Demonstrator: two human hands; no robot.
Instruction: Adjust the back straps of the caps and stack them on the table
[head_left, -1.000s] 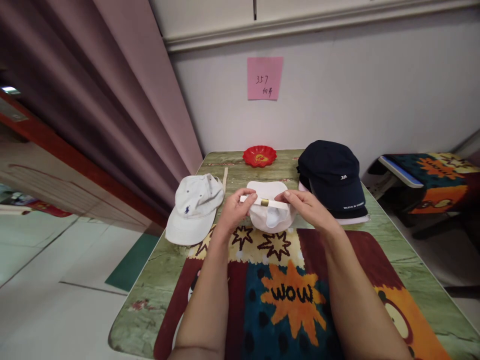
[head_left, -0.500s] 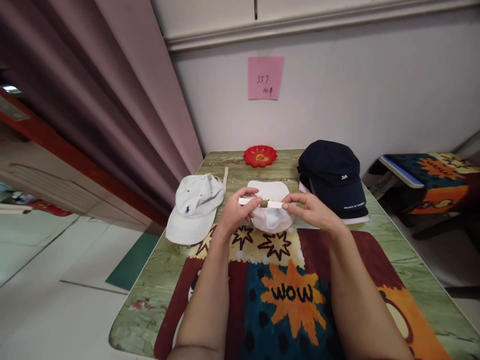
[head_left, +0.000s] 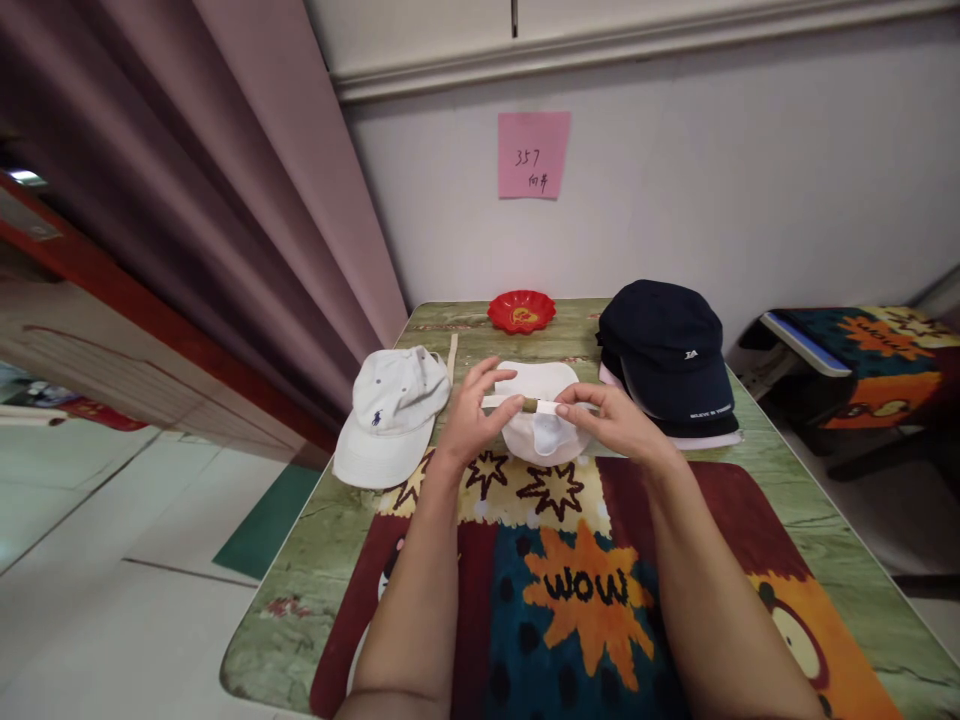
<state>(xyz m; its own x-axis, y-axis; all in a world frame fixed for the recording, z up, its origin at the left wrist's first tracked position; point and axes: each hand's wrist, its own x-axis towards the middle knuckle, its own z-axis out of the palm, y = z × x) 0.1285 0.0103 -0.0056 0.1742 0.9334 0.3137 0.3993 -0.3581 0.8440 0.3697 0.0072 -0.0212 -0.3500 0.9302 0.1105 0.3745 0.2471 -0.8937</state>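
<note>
A white cap (head_left: 538, 375) lies at the table's middle, its brim toward the wall and its back toward me. My left hand (head_left: 476, 415) pinches the left part of the cap's white back strap, thumb along it and other fingers raised. From the other side, my right hand (head_left: 607, 418) grips the strap with thumb and forefinger, close to the brass-coloured buckle (head_left: 529, 405). The strap is stretched level between both hands. To the left of my left hand sits a light grey-white baseball cap (head_left: 390, 410) with a small dark blue emblem and a loose strap.
Dark navy caps (head_left: 664, 350) are stacked at the right, with a pink edge beneath them. A red scalloped dish (head_left: 522, 312) stands at the back near the wall. The colourful mat (head_left: 577, 600) covers the table's front. A purple curtain (head_left: 300, 200) hangs at the left.
My right hand has shifted slightly left along the strap, nearer to the buckle. My left hand's forefinger has lifted away from the strap.
</note>
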